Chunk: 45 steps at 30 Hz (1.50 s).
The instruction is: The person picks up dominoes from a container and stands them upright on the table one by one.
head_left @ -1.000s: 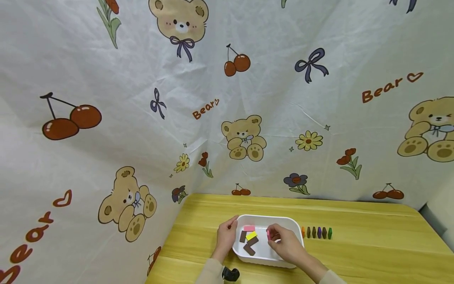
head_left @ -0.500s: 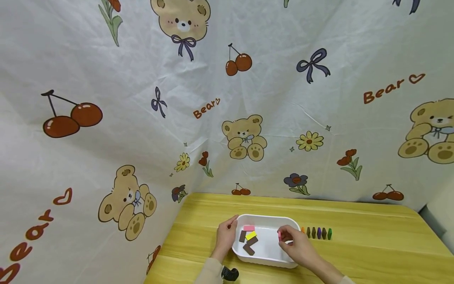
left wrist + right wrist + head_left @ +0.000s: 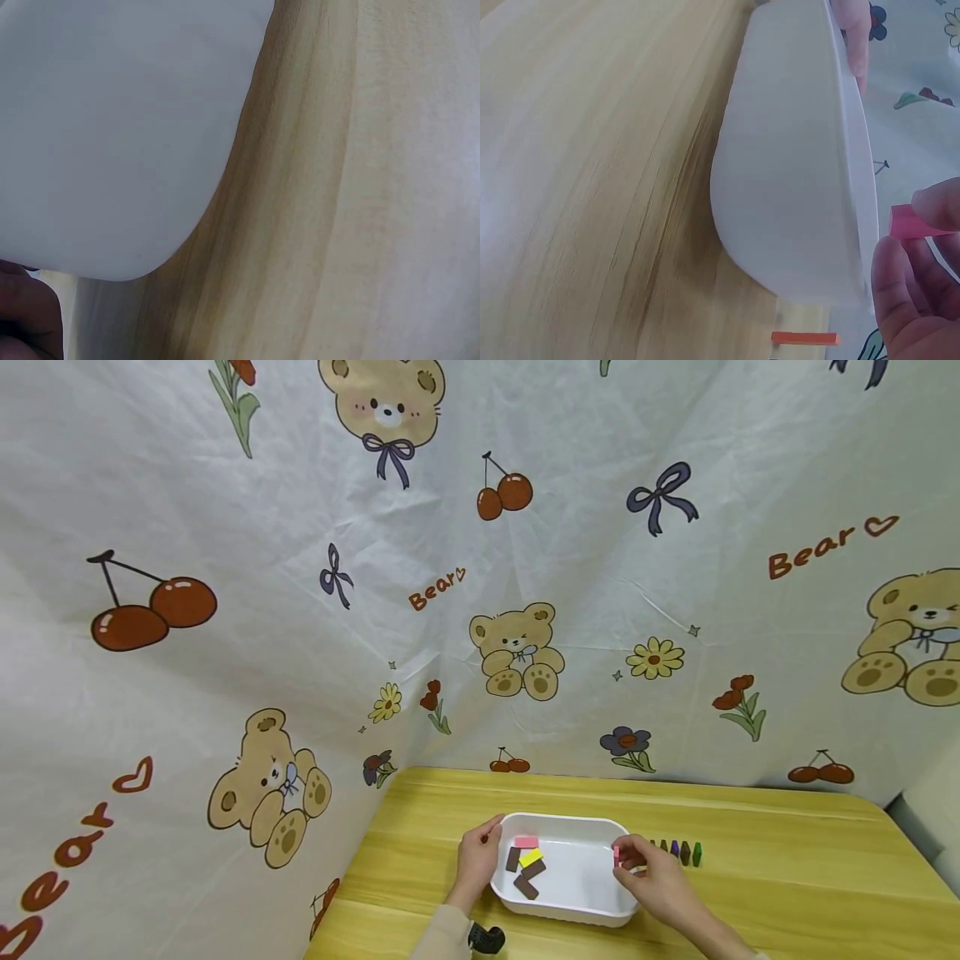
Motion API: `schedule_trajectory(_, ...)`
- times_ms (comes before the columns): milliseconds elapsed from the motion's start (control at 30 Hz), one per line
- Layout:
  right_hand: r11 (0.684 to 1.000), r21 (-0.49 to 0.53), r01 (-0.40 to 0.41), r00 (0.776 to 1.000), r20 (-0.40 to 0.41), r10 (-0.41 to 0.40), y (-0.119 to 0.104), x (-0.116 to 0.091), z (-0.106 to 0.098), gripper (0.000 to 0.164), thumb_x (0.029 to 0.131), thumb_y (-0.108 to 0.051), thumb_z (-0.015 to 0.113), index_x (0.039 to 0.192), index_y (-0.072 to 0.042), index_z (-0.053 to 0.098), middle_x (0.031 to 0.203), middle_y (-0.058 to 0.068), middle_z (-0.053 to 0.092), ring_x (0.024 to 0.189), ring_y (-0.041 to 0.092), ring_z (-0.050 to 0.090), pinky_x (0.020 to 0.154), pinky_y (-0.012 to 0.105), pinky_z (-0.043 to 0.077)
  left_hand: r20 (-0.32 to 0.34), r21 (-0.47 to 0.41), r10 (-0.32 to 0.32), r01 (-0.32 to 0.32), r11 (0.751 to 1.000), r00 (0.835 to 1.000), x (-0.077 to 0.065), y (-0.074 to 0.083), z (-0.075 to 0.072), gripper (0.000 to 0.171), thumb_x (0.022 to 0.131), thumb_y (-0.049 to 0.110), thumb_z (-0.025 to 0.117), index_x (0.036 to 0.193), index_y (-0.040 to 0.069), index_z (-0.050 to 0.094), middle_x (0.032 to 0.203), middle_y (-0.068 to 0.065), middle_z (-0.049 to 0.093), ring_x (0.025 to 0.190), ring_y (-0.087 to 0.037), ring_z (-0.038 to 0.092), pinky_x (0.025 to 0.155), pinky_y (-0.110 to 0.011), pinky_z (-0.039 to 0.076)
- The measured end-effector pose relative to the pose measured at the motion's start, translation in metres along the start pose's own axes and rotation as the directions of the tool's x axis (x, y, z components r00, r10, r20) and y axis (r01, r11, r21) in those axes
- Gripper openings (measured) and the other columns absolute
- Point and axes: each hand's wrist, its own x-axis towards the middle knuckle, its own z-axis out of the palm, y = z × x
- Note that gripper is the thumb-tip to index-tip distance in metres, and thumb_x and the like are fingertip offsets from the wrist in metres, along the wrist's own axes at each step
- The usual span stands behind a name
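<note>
My left hand (image 3: 478, 860) grips the left end of a white plastic tray (image 3: 570, 911). Between the thumb and fingers of my right hand (image 3: 660, 872) is a small pink block (image 3: 911, 223), held over the tray's right end near the rim. Lying in the tray's left half are another pink block (image 3: 527, 842), a yellow block (image 3: 531, 857) and 3 brown blocks, one of them (image 3: 527, 887) apart from the rest. In the left wrist view only part of the left hand (image 3: 28, 311) shows, below the tray's wall.
To the right of the tray, several blocks stand in a row on the wooden table (image 3: 810, 860), including a purple block (image 3: 675, 850) and a green block (image 3: 697, 854). An orange block (image 3: 805, 338) appears in the right wrist view. A patterned cloth (image 3: 517, 552) hangs behind the table.
My right hand has moved right across the tray with the pink block and now covers part of the row beside it. The left hand stays on the tray's end.
</note>
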Motion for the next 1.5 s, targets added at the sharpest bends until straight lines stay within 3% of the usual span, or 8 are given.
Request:
schedule_trajectory(367,0.999,-0.016,-0.045,0.999,-0.018,0.044,0.009,-0.002,-0.013,0.027,0.088,-0.002,0.076,0.114,-0.003,0.066,0.099,0.004,0.068,0.09,0.014,0.063,0.072,0.021,0.055,0.006,-0.013,0.007,-0.007,1.0,1.0,0.001,-0.004,0.0,0.026,0.104,0.022,0.061,0.124,0.018,0.077,0.131,-0.008,0.072,0.125,-0.029,0.065,0.106,-0.048,0.054)
schedule_trajectory(933,1.0,0.0,-0.002,0.995,-0.098,0.002,0.04,-0.002,-0.022,0.029,0.087,-0.004,0.079,0.113,0.001,0.067,0.102,0.008,0.072,0.085,0.005,0.064,0.076,0.02,0.057,0.004,-0.001,-0.007,0.007,1.0,1.0,0.005,-0.01,0.002,0.026,0.105,0.023,0.061,0.125,0.021,0.077,0.133,-0.006,0.072,0.125,-0.027,0.064,0.104,-0.045,0.055)
schedule_trajectory(1267,0.995,-0.028,-0.096,0.995,-0.044,0.095,0.055,0.0,-0.02,0.029,0.087,-0.002,0.074,0.115,0.002,0.065,0.105,0.009,0.071,0.09,0.015,0.066,0.075,0.02,0.056,-0.012,0.001,0.018,-0.018,1.0,1.0,-0.001,0.001,0.0,0.025,0.103,0.02,0.062,0.124,0.017,0.077,0.131,-0.008,0.072,0.123,-0.028,0.066,0.101,-0.046,0.057)
schedule_trajectory(1500,0.996,-0.029,-0.085,0.995,-0.052,0.083,0.069,0.001,-0.013,0.027,0.086,0.001,0.074,0.112,0.0,0.066,0.103,0.009,0.072,0.087,0.012,0.067,0.076,0.02,0.057,-0.013,0.014,0.014,-0.014,1.0,1.0,0.0,-0.001,0.001,0.026,0.104,0.024,0.062,0.124,0.02,0.077,0.131,-0.007,0.072,0.12,-0.024,0.066,0.101,-0.045,0.057)
